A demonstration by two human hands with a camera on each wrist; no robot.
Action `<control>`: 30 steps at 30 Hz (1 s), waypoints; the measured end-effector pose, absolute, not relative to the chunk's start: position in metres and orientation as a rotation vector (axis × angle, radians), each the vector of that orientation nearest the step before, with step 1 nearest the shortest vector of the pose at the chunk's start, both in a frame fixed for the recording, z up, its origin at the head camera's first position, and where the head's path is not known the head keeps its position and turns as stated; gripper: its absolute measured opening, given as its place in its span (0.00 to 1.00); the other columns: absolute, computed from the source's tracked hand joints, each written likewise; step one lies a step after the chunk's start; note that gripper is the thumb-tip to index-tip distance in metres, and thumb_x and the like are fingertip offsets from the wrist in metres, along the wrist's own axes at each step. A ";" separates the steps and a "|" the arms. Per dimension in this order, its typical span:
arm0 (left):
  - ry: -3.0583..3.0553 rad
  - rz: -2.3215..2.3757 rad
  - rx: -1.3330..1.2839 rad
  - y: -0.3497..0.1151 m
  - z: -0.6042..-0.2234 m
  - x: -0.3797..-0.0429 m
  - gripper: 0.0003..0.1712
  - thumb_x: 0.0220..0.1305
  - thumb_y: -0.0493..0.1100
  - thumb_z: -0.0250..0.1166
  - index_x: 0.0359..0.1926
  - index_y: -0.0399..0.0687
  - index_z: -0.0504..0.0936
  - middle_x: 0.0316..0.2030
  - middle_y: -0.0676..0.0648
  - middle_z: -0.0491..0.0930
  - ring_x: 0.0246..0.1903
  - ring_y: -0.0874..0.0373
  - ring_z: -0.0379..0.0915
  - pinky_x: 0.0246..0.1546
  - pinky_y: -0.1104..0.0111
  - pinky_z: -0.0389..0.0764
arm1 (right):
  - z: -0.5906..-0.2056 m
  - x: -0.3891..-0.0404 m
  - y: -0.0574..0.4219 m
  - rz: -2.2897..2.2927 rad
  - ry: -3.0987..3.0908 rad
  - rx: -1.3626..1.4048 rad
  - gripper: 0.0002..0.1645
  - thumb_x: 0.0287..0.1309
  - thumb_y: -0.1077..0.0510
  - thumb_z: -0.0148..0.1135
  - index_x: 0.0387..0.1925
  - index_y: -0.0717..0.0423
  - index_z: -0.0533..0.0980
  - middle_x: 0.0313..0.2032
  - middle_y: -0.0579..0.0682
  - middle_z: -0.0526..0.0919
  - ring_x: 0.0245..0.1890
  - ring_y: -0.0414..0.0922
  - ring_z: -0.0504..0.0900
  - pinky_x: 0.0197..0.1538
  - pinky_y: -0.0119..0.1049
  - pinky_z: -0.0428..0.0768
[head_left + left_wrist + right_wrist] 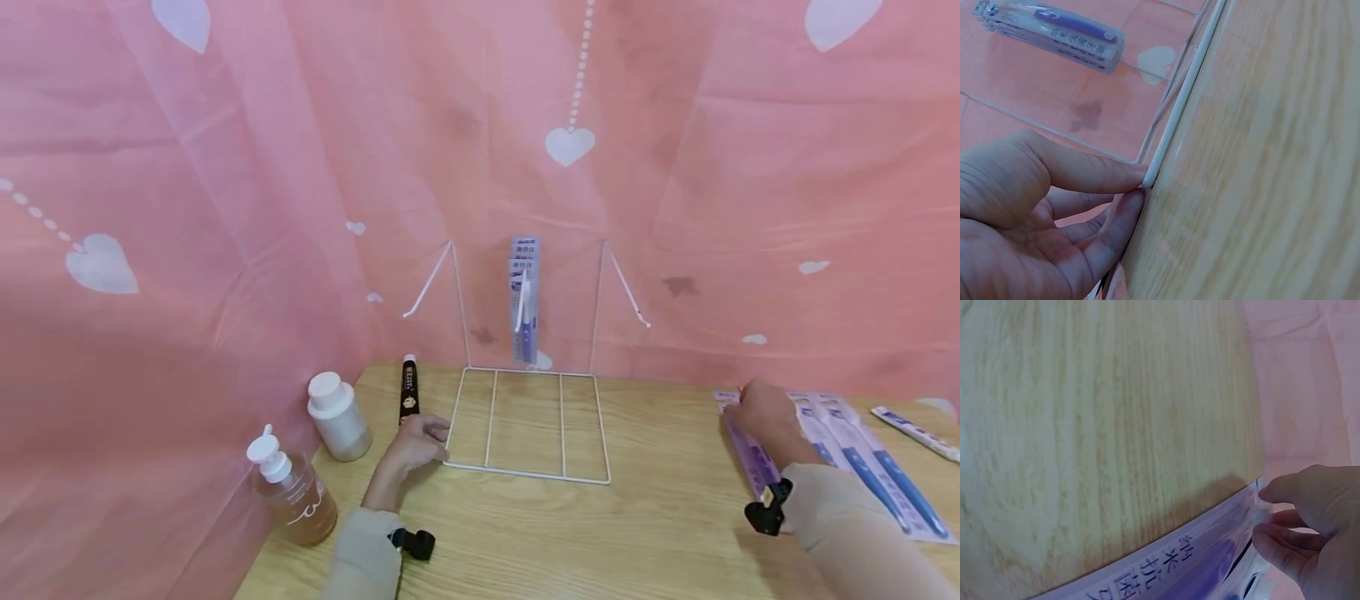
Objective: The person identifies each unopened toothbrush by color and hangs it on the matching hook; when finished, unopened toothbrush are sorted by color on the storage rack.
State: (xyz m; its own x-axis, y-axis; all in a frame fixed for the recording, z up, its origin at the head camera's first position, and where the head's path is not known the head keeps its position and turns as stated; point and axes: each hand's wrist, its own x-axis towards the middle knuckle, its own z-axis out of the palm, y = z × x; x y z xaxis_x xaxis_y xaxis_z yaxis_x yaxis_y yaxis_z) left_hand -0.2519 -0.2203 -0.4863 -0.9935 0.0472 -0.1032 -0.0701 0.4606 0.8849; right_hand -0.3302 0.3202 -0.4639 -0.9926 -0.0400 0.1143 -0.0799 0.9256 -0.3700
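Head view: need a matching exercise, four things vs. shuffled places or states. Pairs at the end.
Things
1. left hand
2. right hand
3. pump bottle
4. black tube

Places or states
A. pinches a toothbrush pack
B. lies between the white jar and the wire rack
C. pinches a corner of the wire rack
D. leftmost of the four

Pairs: 1-C, 2-A, 3-D, 4-B

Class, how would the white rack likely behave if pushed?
The rack is probably light for its size: thin wires, wide gaps. Its flat base on the table suggests sliding rather than rolling, though the left hand pinching one corner may hold it back. The toothbrush packs hung on its middle hook could swing.
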 end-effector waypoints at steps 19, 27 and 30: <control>2.615 1.570 -0.042 -0.218 -0.486 -0.253 0.31 0.41 0.23 0.71 0.52 0.30 0.80 0.37 0.42 0.79 0.38 0.51 0.75 0.41 0.63 0.80 | -0.441 -0.333 0.311 0.504 -2.996 0.248 0.16 0.48 0.62 0.58 0.13 0.54 0.63 0.14 0.49 0.68 0.15 0.46 0.68 0.19 0.38 0.66; 2.605 1.571 -0.046 -0.216 -0.486 -0.252 0.31 0.41 0.22 0.71 0.52 0.30 0.80 0.37 0.43 0.78 0.38 0.51 0.73 0.40 0.63 0.79 | -0.420 -0.320 0.283 0.527 -2.819 0.362 0.16 0.47 0.64 0.53 0.13 0.51 0.59 0.13 0.45 0.63 0.14 0.44 0.63 0.18 0.37 0.61; 2.595 1.582 -0.048 -0.216 -0.486 -0.252 0.30 0.41 0.22 0.71 0.52 0.30 0.81 0.36 0.43 0.78 0.38 0.52 0.73 0.39 0.63 0.79 | -0.407 -0.311 0.263 0.524 -2.708 0.412 0.15 0.47 0.64 0.53 0.14 0.52 0.61 0.13 0.44 0.62 0.14 0.43 0.62 0.18 0.37 0.59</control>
State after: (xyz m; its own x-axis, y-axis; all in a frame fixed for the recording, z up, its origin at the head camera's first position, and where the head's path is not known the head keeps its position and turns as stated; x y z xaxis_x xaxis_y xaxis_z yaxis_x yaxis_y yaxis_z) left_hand -0.2519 -0.2157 -0.4857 -0.9943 0.0259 -0.1031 -0.0798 0.4592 0.8847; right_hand -0.3112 0.2630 -0.4067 -0.8959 -0.2133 0.3896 -0.3431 0.8893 -0.3022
